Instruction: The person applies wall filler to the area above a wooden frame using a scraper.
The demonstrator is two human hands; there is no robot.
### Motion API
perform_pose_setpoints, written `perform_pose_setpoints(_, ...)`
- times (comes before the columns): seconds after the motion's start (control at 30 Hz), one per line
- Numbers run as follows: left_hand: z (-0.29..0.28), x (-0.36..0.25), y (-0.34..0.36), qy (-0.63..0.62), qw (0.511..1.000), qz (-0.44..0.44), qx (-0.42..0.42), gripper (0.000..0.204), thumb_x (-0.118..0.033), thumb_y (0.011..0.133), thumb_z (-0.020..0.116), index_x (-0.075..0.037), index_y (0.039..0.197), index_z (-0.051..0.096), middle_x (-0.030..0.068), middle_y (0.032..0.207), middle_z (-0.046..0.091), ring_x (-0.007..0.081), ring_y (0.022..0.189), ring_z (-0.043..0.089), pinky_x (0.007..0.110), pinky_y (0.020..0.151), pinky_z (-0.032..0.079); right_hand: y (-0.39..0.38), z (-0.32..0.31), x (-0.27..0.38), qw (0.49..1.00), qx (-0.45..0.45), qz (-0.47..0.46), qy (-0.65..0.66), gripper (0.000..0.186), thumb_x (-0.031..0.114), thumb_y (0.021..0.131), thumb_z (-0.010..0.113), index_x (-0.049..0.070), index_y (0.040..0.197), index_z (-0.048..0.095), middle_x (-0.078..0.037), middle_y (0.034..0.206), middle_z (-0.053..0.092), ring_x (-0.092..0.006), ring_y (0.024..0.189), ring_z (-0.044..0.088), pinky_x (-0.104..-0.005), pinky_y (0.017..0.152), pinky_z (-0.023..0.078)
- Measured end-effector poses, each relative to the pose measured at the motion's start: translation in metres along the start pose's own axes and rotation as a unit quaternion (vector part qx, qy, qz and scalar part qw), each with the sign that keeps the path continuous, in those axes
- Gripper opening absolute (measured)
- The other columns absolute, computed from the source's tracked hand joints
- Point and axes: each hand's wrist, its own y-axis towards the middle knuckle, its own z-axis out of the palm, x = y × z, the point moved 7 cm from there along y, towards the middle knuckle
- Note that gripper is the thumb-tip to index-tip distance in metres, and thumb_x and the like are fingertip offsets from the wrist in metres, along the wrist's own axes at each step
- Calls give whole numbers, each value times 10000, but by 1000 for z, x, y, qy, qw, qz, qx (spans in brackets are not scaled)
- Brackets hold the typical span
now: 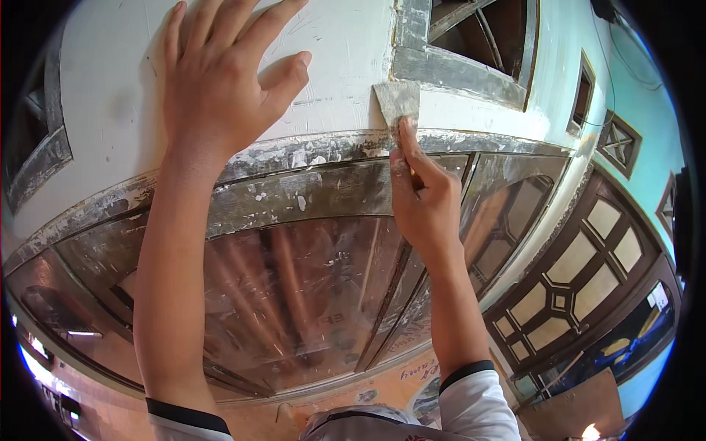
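Observation:
My left hand (224, 81) rests flat with fingers spread against the white wall (338, 44), high above the window. Gripped in my right hand (426, 191) is a putty knife (398, 101), my forefinger stretched along its blade. The wide grey blade points up and lies against the white wall, just under the lower corner of a wooden vent frame (460, 70). Below the blade runs a dark wooden window frame (309, 192), spotted with white paint or filler. Whether the blade's edge presses on the wall I cannot tell.
Glass panes (294, 294) fill the window in front of me. To the right stands a brown panelled door (581, 272) in a turquoise wall (654, 140). Another vent frame (44, 165) sits at the far left. A brown board (573, 408) is at lower right.

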Motion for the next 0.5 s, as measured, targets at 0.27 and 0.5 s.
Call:
perform_pose_setpoints(0.27,1,-1,-1,-20,1000,3,-13,474,-384,892,629,-168,1314,630,81,1518,466,321,1483,303,608,1214,182,-24,1,-12,1000,-4,9,21,445,70,913,665,137,1353,650,-159,686,607,-325,558,578,-379,546,448)
perform_pose_setpoints(0.5,-2,1,1,-1,1000,8,-16,480,-379,890,635,-169,1321,621,87,1510,470,329,1483,302,611,1211,188,-14,-1,-2,999,-26,-10,36,508,45,896,665,156,1390,625,-171,740,653,-283,574,610,-370,546,456)
